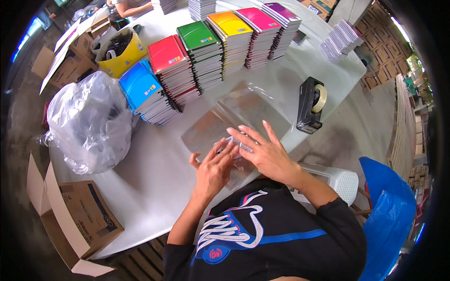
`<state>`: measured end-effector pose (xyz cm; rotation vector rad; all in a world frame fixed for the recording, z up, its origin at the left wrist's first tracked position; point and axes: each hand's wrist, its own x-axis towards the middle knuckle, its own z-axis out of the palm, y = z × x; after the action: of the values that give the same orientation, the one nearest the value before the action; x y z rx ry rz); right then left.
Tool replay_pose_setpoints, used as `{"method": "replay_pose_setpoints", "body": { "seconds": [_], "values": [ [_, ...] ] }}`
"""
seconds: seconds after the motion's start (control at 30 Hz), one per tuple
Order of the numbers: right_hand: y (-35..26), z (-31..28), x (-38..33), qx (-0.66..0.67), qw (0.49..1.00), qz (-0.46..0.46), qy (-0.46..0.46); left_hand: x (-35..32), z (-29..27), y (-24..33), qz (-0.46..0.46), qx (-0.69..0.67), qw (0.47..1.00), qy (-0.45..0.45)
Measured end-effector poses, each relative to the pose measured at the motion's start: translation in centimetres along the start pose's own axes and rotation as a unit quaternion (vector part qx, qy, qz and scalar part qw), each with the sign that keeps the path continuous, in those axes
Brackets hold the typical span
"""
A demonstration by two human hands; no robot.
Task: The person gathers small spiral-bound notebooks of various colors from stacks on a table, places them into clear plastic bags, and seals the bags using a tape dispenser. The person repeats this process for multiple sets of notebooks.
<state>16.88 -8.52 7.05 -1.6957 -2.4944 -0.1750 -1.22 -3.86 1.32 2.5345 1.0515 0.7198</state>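
Observation:
Clear plastic bags or sheets (pixel 213 129) lie flat on the white table (pixel 145 187) in front of me. My left hand (pixel 215 166) rests on the near part of the plastic, its fingers stretched forward and the thumb apart. Beside it my right hand (pixel 267 154) lies over the plastic with fingers spread. The fingertips of the two hands almost meet. A small whitish printed patch (pixel 243 145) shows between them, partly hidden by the fingers. Neither hand has its fingers closed around anything.
Beyond the plastic stand stacks of spiral notebooks: blue (pixel 140 89), red (pixel 169 54), green (pixel 197 35), yellow (pixel 229 23), pink (pixel 258 19) and purple (pixel 281 13). A tape dispenser (pixel 307 105) is at right. A plastic-bag bundle (pixel 89 122) and an open carton (pixel 84 210) are at left.

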Motion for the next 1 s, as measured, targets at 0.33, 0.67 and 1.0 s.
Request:
{"method": "replay_pose_setpoints", "body": {
  "seconds": [0.33, 0.67, 1.0],
  "values": [
    [17.0, 5.9, -14.2, 0.334, 0.599, 0.695, 0.214, -0.7, 2.2, 0.3, 0.055, 0.028, 0.994, 0.092],
    [15.6, 8.2, -14.4, 0.656, 0.386, 0.586, 0.279, -1.0, 1.7, 0.0, 0.06, 0.019, 0.995, 0.073],
    [8.7, 9.5, -16.1, 0.687, 0.389, 0.496, 0.361, -1.3, 1.6, -0.1, 0.068, -0.021, 0.994, 0.082]
  ]
}}
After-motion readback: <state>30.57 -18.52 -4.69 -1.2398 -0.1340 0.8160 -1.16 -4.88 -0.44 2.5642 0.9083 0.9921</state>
